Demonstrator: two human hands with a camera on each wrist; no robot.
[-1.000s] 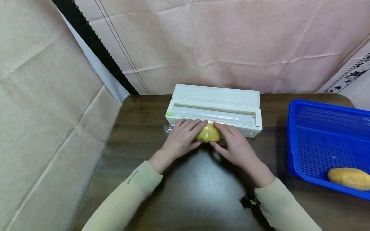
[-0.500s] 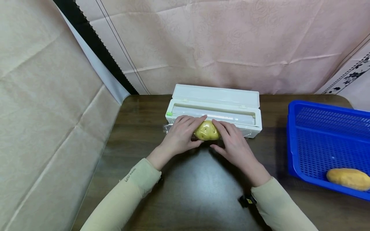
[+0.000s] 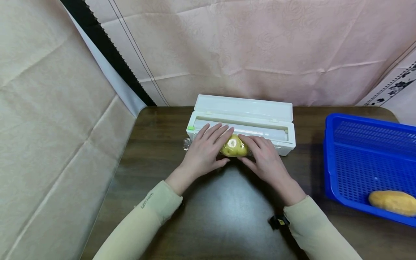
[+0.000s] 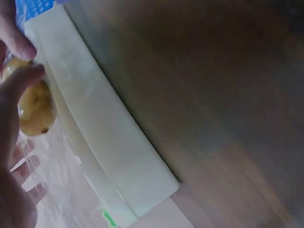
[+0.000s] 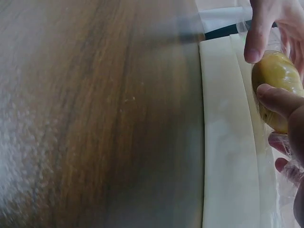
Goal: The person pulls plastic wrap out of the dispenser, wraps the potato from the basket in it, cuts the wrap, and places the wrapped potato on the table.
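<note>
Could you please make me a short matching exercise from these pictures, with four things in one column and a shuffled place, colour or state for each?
Things:
1. basket
2. film-covered potato
3. lid
4. roll

Places, colours or states:
A. between the left hand and the right hand
B. lying in the white box
C. blue
D. open

Pairs: 1-C, 2-A, 3-D, 4-B.

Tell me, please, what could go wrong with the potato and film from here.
The rounded potato between the left hand and right hand might slip or roll. The loose clear film crumpled beside the left hand could stick to itself. The open white lid behind both hands may get knocked.
</note>
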